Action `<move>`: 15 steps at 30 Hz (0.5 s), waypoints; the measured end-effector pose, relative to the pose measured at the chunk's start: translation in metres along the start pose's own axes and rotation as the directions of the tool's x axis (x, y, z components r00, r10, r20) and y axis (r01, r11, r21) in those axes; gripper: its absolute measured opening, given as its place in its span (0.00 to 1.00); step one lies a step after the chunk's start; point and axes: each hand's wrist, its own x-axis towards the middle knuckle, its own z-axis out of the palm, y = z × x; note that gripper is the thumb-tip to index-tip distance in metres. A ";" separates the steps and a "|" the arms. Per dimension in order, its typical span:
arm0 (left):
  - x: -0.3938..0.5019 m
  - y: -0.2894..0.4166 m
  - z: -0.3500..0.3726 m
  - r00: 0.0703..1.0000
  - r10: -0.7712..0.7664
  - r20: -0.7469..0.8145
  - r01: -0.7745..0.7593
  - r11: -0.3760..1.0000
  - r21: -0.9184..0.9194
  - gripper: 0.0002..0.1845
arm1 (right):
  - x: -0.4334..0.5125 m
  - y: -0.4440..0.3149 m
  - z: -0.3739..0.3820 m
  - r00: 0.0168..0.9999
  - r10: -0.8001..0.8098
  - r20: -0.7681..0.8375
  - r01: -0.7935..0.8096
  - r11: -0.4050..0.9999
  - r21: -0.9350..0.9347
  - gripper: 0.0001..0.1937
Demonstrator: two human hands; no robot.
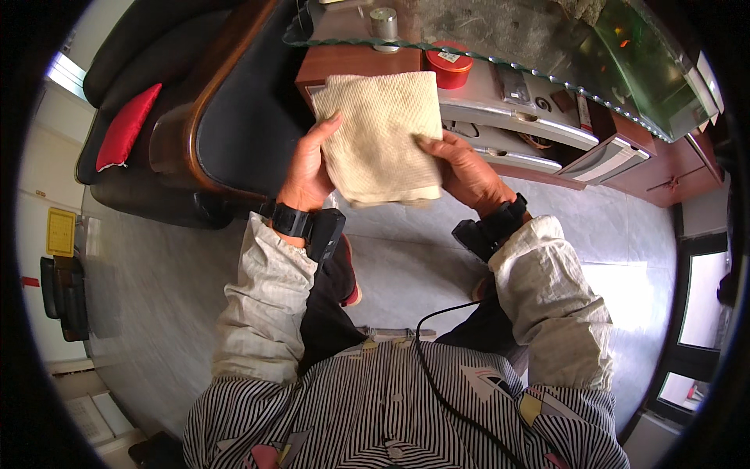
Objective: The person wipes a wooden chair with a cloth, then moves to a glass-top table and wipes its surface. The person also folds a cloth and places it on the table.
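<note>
A cream textured cloth (pixel 384 138), folded into a rough square, is held up between my two hands. My left hand (pixel 310 164) grips its left edge, the thumb lying on top. At the right edge my right hand (pixel 471 173) pinches it with the thumb on the front, the fingers hidden behind. The cloth's lower edge is slightly blurred. Just beyond it, a round red tin (pixel 450 69) stands on the wooden cabinet, partly beneath a glass top (pixel 469 29).
A black armchair with a wooden armrest (pixel 190 132) stands at the left, a red cushion (pixel 129 128) behind it. A metal canister (pixel 384 26) and a fish tank (pixel 644 64) are at the top. Cabinet drawers (pixel 515 120) lie ahead to the right. A black cable (pixel 430 375) crosses my shirt.
</note>
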 end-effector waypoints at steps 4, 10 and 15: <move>0.005 -0.011 -0.009 0.994 -0.047 0.097 0.052 0.998 -0.048 0.33 | -0.003 -0.012 -0.009 0.994 -0.016 -0.111 0.016 1.000 0.004 0.19; 0.017 -0.029 -0.012 0.986 -0.152 -0.074 0.147 0.986 -0.077 0.16 | -0.006 -0.008 -0.010 0.964 -0.127 -0.235 0.117 0.992 -0.053 0.17; 0.009 -0.027 0.002 0.998 0.069 -0.014 -0.066 0.990 0.123 0.15 | -0.014 -0.019 -0.008 0.982 -0.153 -0.109 0.140 0.983 -0.118 0.20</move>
